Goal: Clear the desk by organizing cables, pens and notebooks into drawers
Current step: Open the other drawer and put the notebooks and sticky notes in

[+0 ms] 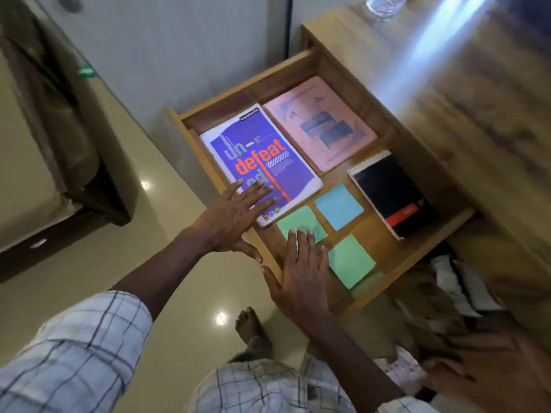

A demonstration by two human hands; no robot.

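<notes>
Squaring up contents, I'd guess: left hand (235, 216) lay spread flat on the purple notebook (262, 156); right hand (301, 272), fingers straight, rested at the front of the drawer (244, 84) over a green note (298, 219). Notebooks sat inside.

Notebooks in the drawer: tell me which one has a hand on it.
The purple notebook with orange lettering: the left hand lies flat on its near end. The pink notebook and the black notebook have no hand on them.

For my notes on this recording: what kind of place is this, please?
Likely a room in a home: a wooden desk with an open drawer holding a purple notebook, a glossy floor, and a bare foot on it.
</notes>
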